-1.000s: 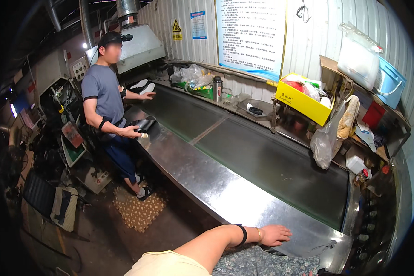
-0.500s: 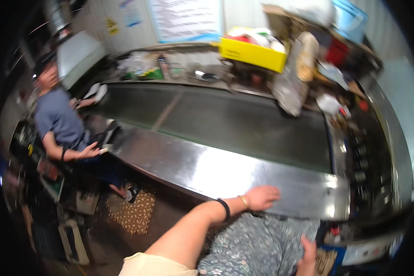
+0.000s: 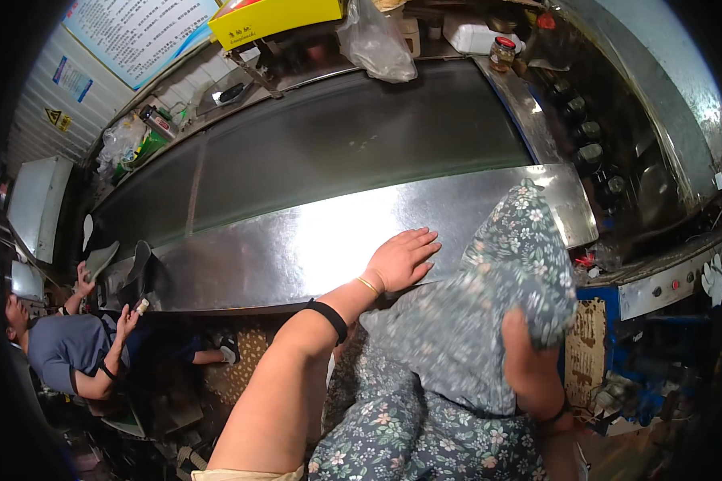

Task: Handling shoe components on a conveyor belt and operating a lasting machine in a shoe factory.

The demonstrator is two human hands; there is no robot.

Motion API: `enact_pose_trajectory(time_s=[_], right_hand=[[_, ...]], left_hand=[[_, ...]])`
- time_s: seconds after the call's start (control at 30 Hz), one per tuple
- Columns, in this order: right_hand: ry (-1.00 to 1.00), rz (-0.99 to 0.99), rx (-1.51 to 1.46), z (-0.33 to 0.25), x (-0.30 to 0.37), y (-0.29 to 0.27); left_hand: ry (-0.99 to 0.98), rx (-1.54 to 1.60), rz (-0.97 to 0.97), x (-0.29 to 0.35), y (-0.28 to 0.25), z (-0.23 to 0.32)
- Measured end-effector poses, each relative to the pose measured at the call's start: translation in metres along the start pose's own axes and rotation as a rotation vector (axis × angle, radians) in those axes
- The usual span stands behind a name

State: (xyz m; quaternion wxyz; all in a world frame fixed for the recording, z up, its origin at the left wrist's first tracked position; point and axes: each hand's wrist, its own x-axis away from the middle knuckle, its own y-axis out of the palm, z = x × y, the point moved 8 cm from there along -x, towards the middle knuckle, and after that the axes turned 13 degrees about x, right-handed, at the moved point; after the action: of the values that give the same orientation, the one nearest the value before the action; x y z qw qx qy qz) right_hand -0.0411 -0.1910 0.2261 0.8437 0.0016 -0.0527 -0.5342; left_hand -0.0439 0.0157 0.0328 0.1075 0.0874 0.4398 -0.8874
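Resting flat, fingers extended, on the metal ledge, the left hand lies just left of the floral cloth, one end already raised, lower folds not, with the right hand touching it, grip unclear.

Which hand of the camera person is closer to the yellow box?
Left. The left hand lies on the shiny metal ledge, across the dark belt from the yellow box; the right hand is farther back, at the flowery cloth.
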Motion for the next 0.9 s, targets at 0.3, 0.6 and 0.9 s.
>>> enact_pose_trajectory(time_s=[0.3,0.6,0.9], right_hand=[[-0.394,0.026,0.327,-0.071,0.034,0.005],[-0.791,0.123,0.41,-0.17,0.087,-0.041],[-1.17,0.232,0.602,-0.226,0.142,-0.073]], left_hand=[[-0.016,-0.04,-0.055,0.011,0.001,-0.006],[-0.078,0.263,-0.011,0.005,0.015,-0.036],[0.01,-0.03,-0.054,-0.008,0.0,-0.001]])
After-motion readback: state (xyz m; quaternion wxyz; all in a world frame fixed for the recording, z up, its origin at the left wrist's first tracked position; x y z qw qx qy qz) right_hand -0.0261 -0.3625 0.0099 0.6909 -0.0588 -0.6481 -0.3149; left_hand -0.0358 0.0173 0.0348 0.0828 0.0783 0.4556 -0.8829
